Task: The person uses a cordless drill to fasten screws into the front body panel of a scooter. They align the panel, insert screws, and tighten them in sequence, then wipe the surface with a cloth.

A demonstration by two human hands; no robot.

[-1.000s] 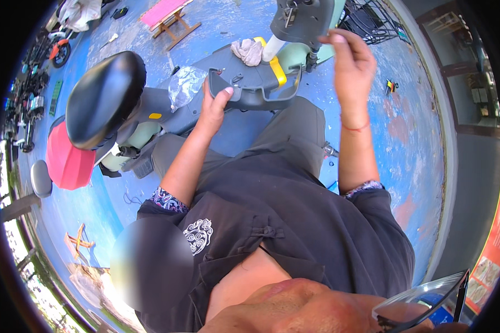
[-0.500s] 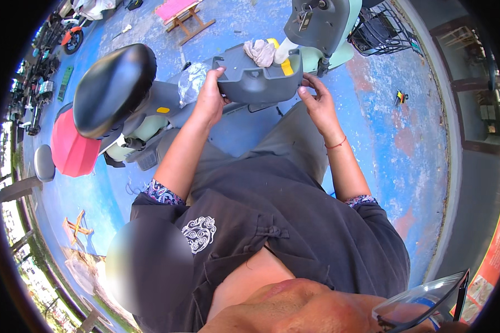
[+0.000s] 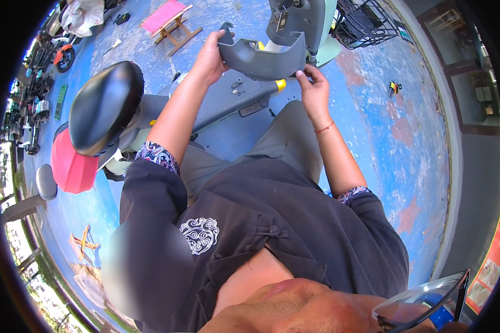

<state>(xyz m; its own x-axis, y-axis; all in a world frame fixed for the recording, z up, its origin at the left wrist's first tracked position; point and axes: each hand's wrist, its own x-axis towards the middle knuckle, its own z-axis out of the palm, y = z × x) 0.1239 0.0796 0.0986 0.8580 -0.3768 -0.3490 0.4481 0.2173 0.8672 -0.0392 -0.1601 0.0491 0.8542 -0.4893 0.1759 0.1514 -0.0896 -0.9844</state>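
A curved dark grey plastic scooter panel (image 3: 264,60) hangs between my two hands, held up in front of the scooter's steering column. My left hand (image 3: 210,60) grips its left end, fingers wrapped behind it. My right hand (image 3: 315,91) pinches the lower right corner between thumb and fingers. Below the panel lies the scooter's grey footboard (image 3: 219,102), with a few small dark parts (image 3: 237,86) on it and a yellow end piece (image 3: 281,85). Behind the panel, the scooter's front shield (image 3: 286,25) has a key with a tag hanging from it.
The scooter's black seat (image 3: 106,108) and a red box (image 3: 74,161) are at the left. A pink-topped folding stool (image 3: 166,19) stands beyond. A black wire basket (image 3: 366,25) is at the upper right. A small yellow and black object (image 3: 394,87) lies on the blue floor.
Both hands have lifted the panel up and away from me, tilting it. More of the footboard and its small parts now shows; the crumpled cloth and clear plastic bag are no longer visible.
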